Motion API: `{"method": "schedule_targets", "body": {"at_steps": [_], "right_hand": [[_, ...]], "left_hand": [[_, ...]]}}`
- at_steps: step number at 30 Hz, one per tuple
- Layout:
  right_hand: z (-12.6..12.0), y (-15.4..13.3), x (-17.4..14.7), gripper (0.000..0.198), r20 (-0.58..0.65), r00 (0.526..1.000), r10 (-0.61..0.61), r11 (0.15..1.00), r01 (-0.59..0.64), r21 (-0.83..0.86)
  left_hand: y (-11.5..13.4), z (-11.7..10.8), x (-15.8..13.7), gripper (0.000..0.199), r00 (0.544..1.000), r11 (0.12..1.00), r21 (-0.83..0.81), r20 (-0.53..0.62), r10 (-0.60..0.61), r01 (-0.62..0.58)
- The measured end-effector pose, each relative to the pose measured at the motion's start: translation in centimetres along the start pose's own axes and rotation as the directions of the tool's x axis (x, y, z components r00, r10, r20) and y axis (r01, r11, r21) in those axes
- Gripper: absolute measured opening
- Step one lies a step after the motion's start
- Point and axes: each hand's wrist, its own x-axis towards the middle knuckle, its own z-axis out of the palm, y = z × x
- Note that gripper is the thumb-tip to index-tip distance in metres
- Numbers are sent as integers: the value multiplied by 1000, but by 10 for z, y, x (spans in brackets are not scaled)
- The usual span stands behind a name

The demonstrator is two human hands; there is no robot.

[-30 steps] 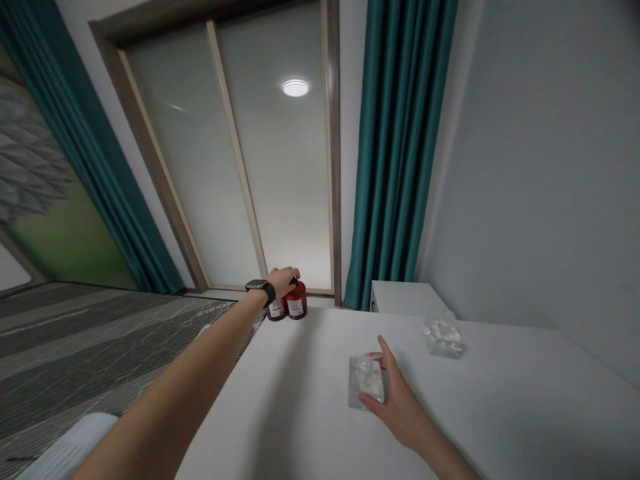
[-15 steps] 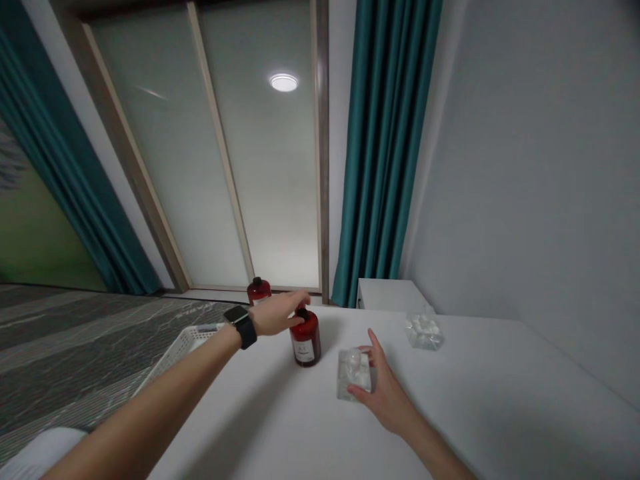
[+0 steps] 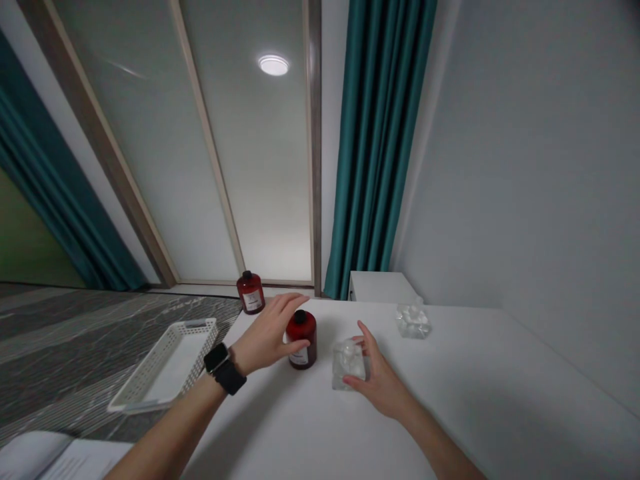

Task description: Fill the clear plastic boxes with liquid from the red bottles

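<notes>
My left hand (image 3: 267, 337), with a black watch on the wrist, reaches around a dark red bottle (image 3: 306, 330) with a black cap. Its thumb lies across the bottle's front, while the other fingers stretch out beyond it, spread apart. A square clear glass bottle (image 3: 349, 365) with a rounded top sits to the right. My right hand (image 3: 377, 380) cups this glass bottle, thumb on its near side and curled fingers at its far right side; the index finger points up. Both bottles stand upright on the white table (image 3: 310, 430).
A second dark red bottle (image 3: 251, 293) stands at the table's far left corner. Another clear glass bottle (image 3: 414, 321) is at the back right. To the left lie a white basket (image 3: 193, 380) and an open book (image 3: 75, 460). A white cabinet (image 3: 383, 285) stands beyond the table.
My left hand has left the red bottle's cap and moved lower, toward me, with fingers spreading. My right hand stays at the glass bottle. The view has shifted, showing more of the basket and book.
</notes>
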Motion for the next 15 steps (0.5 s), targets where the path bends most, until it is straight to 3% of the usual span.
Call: {"method": "schedule_targets", "body": {"at_steps": [3, 5, 7, 11, 15], "right_hand": [[-7, -2, 1, 99, 8, 1000, 10, 1000, -11, 4], [-9, -1, 2, 98, 16, 1000, 20, 1000, -20, 8], [-9, 0, 1, 98, 27, 999, 25, 1000, -25, 9], [-9, 2, 0, 95, 27, 1000, -2, 1000, 2, 6], [-11, 3, 0, 81, 28, 997, -79, 997, 79, -11]], "left_hand": [[-10, 19, -11, 90, 999, 998, 38, -9, -46, 46], [-20, 30, -15, 88, 998, 999, 29, 53, -21, 20], [-30, 38, -15, 86, 999, 1000, 27, 43, -8, 7], [-41, 44, -11, 88, 1000, 998, 66, -19, 8, -7], [-23, 45, -12, 85, 975, 989, 98, -187, 124, -107]]}}
